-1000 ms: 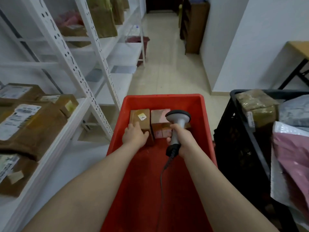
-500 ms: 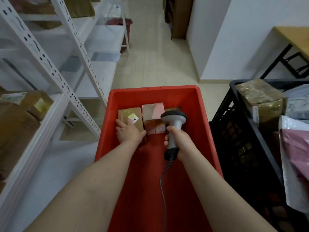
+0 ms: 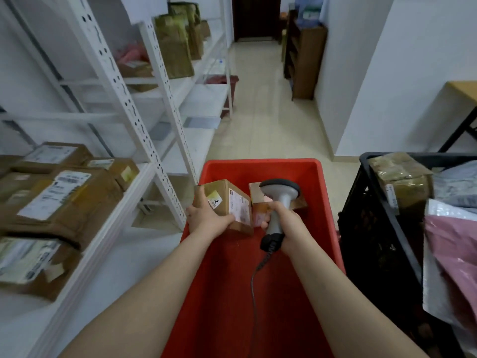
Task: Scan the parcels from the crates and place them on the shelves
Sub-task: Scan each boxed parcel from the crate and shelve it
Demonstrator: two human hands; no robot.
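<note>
My left hand (image 3: 207, 217) grips a small brown cardboard parcel (image 3: 227, 202), tilted up above the floor of the red crate (image 3: 260, 166); its white label and a yellow sticker face me. In my right hand (image 3: 285, 221) I hold a grey corded barcode scanner (image 3: 280, 195), its head just right of the parcel. Behind the scanner another small box (image 3: 258, 205) lies in the crate, with a reddish glow on it. White metal shelves (image 3: 124, 200) on the left carry several labelled brown parcels (image 3: 62, 197).
A black crate (image 3: 366, 202) on the right is stuffed with a taped brown parcel (image 3: 400, 182) and grey and pink mailer bags (image 3: 454, 254). A tiled aisle runs ahead past a wooden cabinet (image 3: 304, 58). At the far right stands a wooden table (image 3: 464, 91).
My left hand has lifted the left parcel off the crate floor and tipped its labelled side up. The scanner hand stays in about the same place. The camera view tilted upward.
</note>
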